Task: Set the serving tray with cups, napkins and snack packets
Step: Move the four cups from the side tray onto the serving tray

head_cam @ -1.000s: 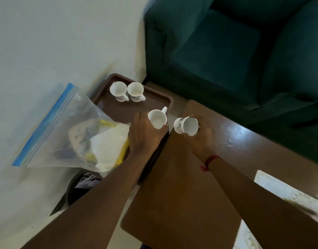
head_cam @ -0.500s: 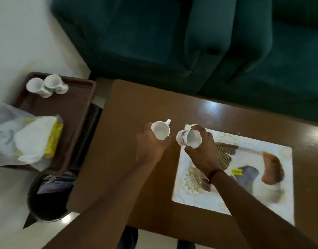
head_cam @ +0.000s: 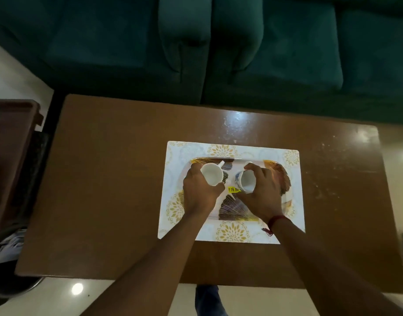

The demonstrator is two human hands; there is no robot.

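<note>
Cups of white ceramic, one gripped in the left hand, one in the right hand, seemed light but fragile above the patterned serving tray, best held around the body.

A brown wooden table filled the middle of the view, its top glossy and scuffed with pale marks toward the far right. A white placemat with gold flower prints lay flat on it, right of centre. Beyond the table's far edge stood a dark green sofa, its cushions meeting at a seam near the middle. At the left edge stood a dark brown stand, just beside the table. Below it a dark bin stood on the pale floor, which showed small bright light reflections.
</note>
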